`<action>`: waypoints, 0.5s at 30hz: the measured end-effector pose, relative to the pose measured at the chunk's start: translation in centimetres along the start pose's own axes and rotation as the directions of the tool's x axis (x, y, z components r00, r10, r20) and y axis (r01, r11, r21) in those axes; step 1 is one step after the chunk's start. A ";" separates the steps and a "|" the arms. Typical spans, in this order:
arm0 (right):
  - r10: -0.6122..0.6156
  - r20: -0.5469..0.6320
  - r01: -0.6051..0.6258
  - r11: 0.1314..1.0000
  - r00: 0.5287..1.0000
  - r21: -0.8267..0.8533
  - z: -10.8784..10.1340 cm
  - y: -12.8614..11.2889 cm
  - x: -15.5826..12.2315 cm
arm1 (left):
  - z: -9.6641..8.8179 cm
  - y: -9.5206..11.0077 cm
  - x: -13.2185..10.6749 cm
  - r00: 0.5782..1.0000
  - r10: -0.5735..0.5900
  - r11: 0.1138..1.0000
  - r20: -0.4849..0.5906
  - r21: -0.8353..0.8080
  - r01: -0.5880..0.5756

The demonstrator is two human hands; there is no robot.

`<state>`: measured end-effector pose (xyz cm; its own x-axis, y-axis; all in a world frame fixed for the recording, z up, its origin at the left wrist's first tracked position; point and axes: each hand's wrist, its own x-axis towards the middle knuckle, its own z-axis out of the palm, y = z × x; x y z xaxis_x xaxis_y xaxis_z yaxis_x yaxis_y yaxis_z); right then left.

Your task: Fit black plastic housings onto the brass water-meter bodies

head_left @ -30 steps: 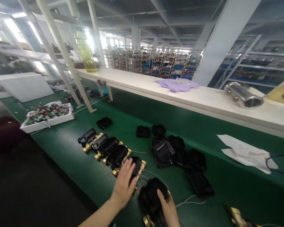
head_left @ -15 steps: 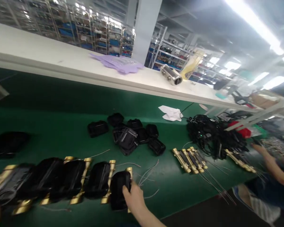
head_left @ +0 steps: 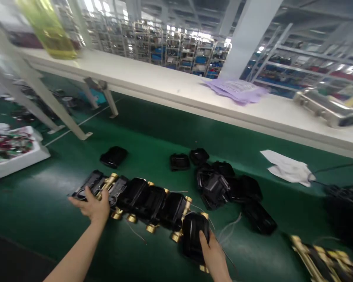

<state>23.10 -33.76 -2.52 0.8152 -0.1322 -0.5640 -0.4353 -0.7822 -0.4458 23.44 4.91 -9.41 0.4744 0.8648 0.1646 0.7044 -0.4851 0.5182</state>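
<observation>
left hand (head_left: 91, 205): forearm stretched forward, palm down, fingers (head_left: 76, 201) spread flat | right hand (head_left: 213, 254): low and near, wrist bent, fingers curled in a grip

We see a green desk (head_left: 153, 137) carrying a row of black brass-fitted units (head_left: 141, 197), loose black covers (head_left: 223, 184), a white cloth (head_left: 286, 168) and, at left, what may be a white tray (head_left: 17, 160).

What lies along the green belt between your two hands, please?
In the head view, four black-housed brass meters lie side by side between the left hand and right hand, each resting on an end meter.
</observation>
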 end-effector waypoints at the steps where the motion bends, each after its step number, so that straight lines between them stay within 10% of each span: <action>1: -0.012 0.005 0.012 1.000 1.000 0.007 0.2 -0.2 0.7 | -0.1 0.2 0.7 0.998 -0.063 0.997 -0.025 -0.047 0.062; 5: -0.073 0.016 0.072 0.996 0.997 0.058 1.2 -0.6 3.2 | -1.2 1.5 3.8 0.981 -0.170 0.982 -0.094 -0.098 0.161; 8: -0.050 0.025 0.049 0.997 0.998 0.053 1.6 -0.9 3.9 | -2.3 3.1 7.2 0.984 0.013 1.000 -0.175 0.021 -0.009; 11: -0.046 0.040 0.044 0.998 0.998 0.050 1.5 -1.3 3.6 | -2.4 5.0 11.8 0.929 0.346 0.898 0.131 0.241 -0.368; 15: -0.051 0.055 0.048 0.997 0.997 0.057 1.4 -2.1 2.9 | -0.3 6.6 16.2 0.767 0.364 0.765 0.528 0.300 -0.570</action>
<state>25.88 -31.65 -4.18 0.8141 -0.0586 -0.5778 -0.4171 -0.7513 -0.5114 35.64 15.74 -3.08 0.8993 0.4181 -0.1280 0.4269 -0.9029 0.0503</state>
